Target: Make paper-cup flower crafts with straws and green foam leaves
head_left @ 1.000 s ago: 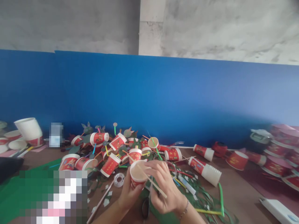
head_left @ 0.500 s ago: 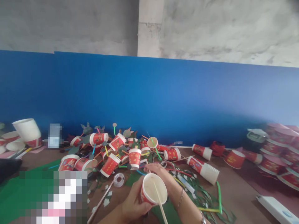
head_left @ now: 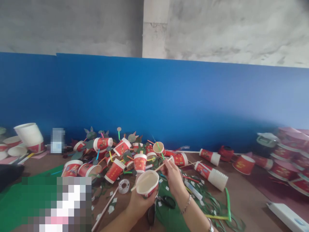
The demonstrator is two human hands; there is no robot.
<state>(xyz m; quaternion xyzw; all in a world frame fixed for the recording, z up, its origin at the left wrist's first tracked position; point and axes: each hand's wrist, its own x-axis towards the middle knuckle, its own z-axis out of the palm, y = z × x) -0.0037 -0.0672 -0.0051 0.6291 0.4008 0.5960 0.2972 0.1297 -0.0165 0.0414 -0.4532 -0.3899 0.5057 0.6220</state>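
My left hand point(head_left: 142, 204) is closed around a red-and-white paper cup point(head_left: 147, 190), its open mouth tilted towards me. Between the fingertips of my right hand point(head_left: 173, 176), just right of the cup, is a thin wooden stick point(head_left: 159, 167). The stick lines up with a pale end showing at the cup's left side; whether it pierces the walls or lies across the cup, I cannot tell. Black-handled scissors point(head_left: 168, 201) lie below the cup, partly hidden by my left hand. A roll of clear tape point(head_left: 124, 186) sits left of the cup.
Decorated paper cups point(head_left: 115, 170) with straws and paper discs are heaped behind my hands. Green paper scraps point(head_left: 212, 201) and a white tube point(head_left: 193, 190) lie to the right. Stacked cups point(head_left: 217, 179) lie beyond them. A blue panel point(head_left: 154, 96) stands behind the table.
The cup in my left hand has moved left and tilted. My right hand has come out from behind it, now pinching the stick, which earlier slanted out of the cup towards me.
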